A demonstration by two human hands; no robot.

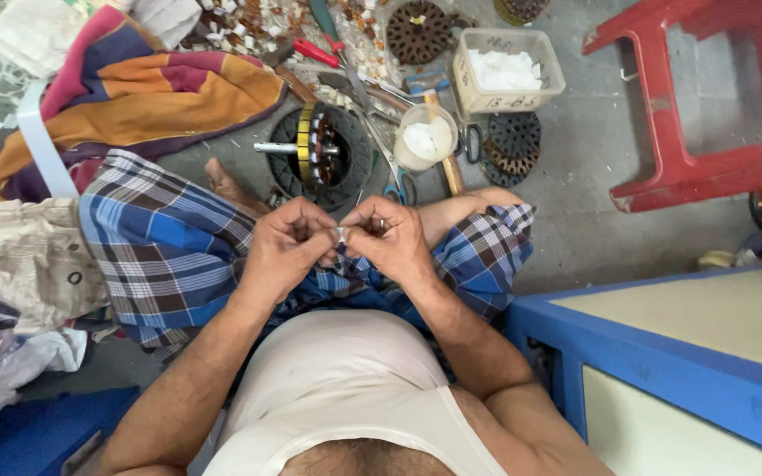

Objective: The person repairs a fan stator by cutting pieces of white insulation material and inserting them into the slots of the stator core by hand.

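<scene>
Person's sitting on the floor in a blue checked wrap, both hands up over the lap. The left hand [286,247] and right hand [392,238] are pinched together on one small pale piece [342,234], fingertips of both closed on it from either side; it's too tiny to tell what it is. Just beyond the hands sits a motor part with a shaft [315,152], then a white cup [426,137], a plastic tub [506,70] and a red stool [707,97] off to the right.
</scene>
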